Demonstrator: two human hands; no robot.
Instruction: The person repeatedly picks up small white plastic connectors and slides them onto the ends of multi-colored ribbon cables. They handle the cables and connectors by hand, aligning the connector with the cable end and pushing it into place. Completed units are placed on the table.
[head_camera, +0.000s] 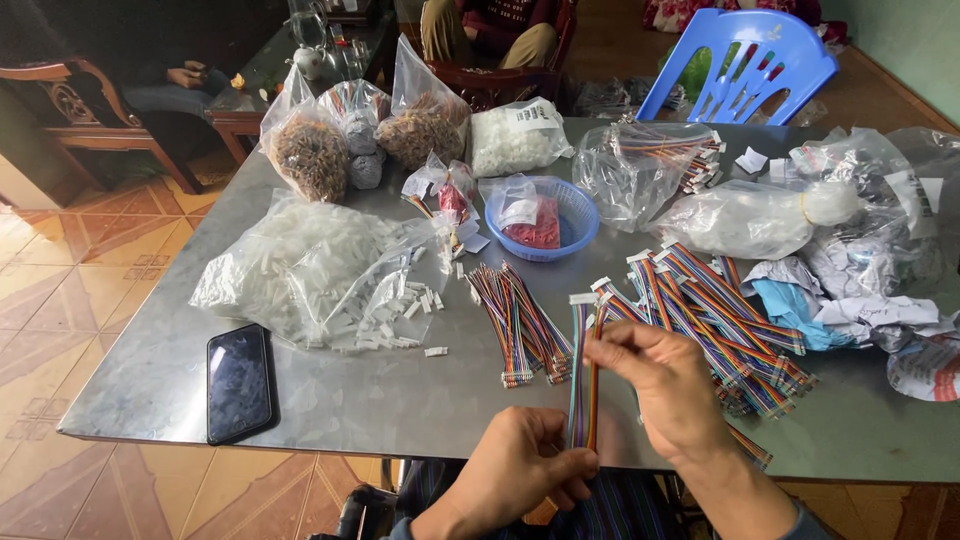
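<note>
A rainbow ribbon cable (582, 375) with a white connector at its far end stands nearly upright between my two hands. My left hand (525, 465) pinches its near end at the table's front edge. My right hand (660, 385) grips it higher up, with the fingertips on the strands. To the left lies a bundle of the same cables (520, 325). A larger heap of cables with white connectors (715, 315) spreads out to the right, partly behind my right hand.
On the grey table (350, 400) lie a black phone (238, 382), an open bag of white connectors (320, 275), a blue bowl (580, 215) with a red bag inside, and several plastic bags of parts. A blue chair (750, 60) stands behind. Seated people are beyond.
</note>
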